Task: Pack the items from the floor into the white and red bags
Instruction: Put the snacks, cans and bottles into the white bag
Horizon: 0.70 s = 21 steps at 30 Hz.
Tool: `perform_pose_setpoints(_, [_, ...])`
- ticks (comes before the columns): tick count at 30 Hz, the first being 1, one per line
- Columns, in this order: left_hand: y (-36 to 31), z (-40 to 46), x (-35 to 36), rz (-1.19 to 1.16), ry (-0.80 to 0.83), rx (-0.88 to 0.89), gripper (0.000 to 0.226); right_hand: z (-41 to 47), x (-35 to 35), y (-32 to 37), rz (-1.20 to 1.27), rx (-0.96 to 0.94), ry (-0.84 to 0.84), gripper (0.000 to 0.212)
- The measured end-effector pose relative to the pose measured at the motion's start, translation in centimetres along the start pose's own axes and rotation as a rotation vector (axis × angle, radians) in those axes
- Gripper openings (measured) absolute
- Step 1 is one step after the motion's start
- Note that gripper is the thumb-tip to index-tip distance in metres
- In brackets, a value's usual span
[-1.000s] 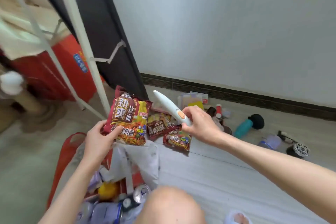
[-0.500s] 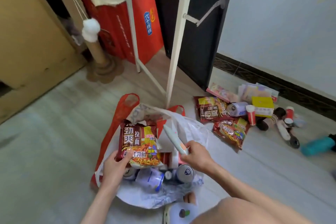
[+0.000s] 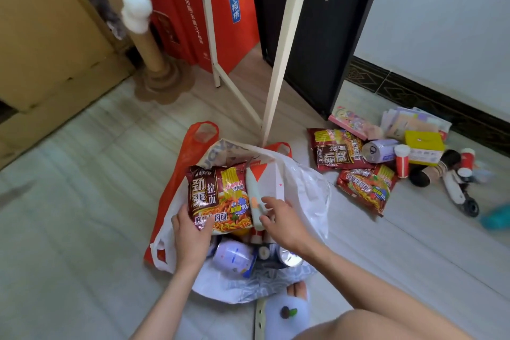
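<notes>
1. Red bag lies under and to the left of the white bag, one red handle loop sticking out at the top; both sit on the floor with mouths open toward the camera.
2. Left hand holds the noodle packet by its lower left corner, thumb curled over the front, fingers behind. Packet sits over the white bag's mouth, not yet let go.
3. Just right of it, a white wand-like device (orange button, can't tell what it is) lies beside the packet inside the bag opening.
4. Right hand: fingers spread, fingertips touching the device's lower end, not wrapped around it; looks like a release, though I can't tell for sure.
5. Cans already sit in the bag below the hands.
6. Step in hand, as I judge it: dropping these two items into the white bag.
7. Far right, on the floor: two more noodle packets, a can, a yellow box, small red cups, other bits. Plenty left to pack.
8. Next move calls for letting go of both, then a reach right to the pile.
</notes>
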State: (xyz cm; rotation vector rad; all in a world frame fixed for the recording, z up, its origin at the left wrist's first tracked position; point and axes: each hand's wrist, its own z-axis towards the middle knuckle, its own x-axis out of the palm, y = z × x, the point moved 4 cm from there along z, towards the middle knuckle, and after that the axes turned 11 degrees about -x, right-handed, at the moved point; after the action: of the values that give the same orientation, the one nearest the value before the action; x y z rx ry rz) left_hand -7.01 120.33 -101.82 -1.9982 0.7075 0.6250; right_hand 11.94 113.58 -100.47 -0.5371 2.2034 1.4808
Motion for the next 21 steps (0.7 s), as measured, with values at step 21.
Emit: perform_pose_setpoints(21, [-28.2,-23.4,8.2,0.618,0.093,1.423,0.071,-23.6,-28.9,-2.3,-0.734,-0.052,-0.563,0.062])
